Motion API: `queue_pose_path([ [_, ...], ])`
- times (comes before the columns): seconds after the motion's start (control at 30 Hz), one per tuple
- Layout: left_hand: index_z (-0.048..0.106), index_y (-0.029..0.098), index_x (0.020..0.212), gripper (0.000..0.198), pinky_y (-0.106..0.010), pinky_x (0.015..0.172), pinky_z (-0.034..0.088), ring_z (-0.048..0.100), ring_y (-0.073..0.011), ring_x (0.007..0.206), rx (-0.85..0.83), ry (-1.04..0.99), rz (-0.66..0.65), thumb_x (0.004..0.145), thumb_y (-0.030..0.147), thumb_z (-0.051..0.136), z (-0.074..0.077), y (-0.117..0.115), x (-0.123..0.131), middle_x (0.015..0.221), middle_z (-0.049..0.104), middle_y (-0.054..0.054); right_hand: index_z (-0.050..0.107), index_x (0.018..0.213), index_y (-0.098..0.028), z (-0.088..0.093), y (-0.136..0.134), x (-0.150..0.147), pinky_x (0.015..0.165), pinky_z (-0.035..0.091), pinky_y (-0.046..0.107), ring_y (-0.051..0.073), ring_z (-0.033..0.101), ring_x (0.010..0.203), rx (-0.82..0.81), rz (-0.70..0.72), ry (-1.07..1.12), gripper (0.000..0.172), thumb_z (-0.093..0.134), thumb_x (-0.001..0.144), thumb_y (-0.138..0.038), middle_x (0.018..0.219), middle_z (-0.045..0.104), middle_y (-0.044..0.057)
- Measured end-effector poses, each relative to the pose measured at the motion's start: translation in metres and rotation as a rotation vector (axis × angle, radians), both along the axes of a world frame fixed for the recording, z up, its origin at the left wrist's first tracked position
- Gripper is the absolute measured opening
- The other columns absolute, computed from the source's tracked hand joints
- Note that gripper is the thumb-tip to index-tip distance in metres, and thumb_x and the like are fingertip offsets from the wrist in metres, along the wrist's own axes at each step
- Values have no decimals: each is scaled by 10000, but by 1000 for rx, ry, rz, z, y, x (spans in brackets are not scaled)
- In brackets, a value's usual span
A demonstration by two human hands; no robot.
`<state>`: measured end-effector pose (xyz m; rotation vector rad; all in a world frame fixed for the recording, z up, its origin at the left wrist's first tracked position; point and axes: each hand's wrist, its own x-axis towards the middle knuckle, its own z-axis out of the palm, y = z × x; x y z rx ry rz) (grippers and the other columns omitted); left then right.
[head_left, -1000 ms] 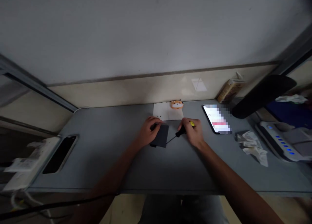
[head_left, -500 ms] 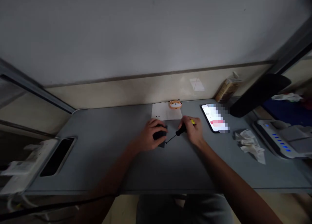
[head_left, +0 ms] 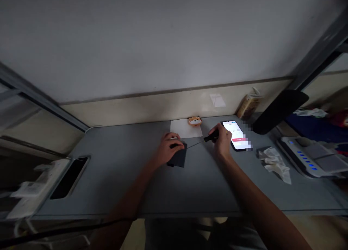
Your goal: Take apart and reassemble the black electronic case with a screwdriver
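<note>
A dark, flat rectangular piece lies on the grey desk in front of me, a small black part jutting from its near left edge. My left hand is over its far left side, thumb and fingers drawn together in a pinch. What sits between those fingertips is too dark to make out. In my right hand is a screwdriver, gripped by its black handle. Its thin shaft slants down leftward, the tip close to my left fingertips and the dark piece's right edge.
White paper and an orange animal-faced case lie by the wall. Right of them are a lit phone, a drink carton, a black cylinder, crumpled tissue and a charging dock. Another phone lies left.
My right hand has drawn the screwdriver up and to the right, near the lit phone. My left fingers have lifted into a pinch, leaving more of the dark piece showing. The view shifted slightly.
</note>
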<state>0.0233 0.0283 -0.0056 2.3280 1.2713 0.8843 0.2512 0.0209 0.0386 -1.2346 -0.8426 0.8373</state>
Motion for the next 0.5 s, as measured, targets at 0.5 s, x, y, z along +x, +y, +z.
queue_pose_path([
  [0.5, 815, 246, 858, 75, -435, 1040, 457, 596, -227, 1053, 0, 132, 114, 860, 286, 752, 1, 74, -10, 1026, 686, -42, 550, 490, -230, -9, 12, 9, 427, 339, 282, 137, 435, 432, -49, -82, 84, 554, 512, 746, -720, 430, 473, -13],
])
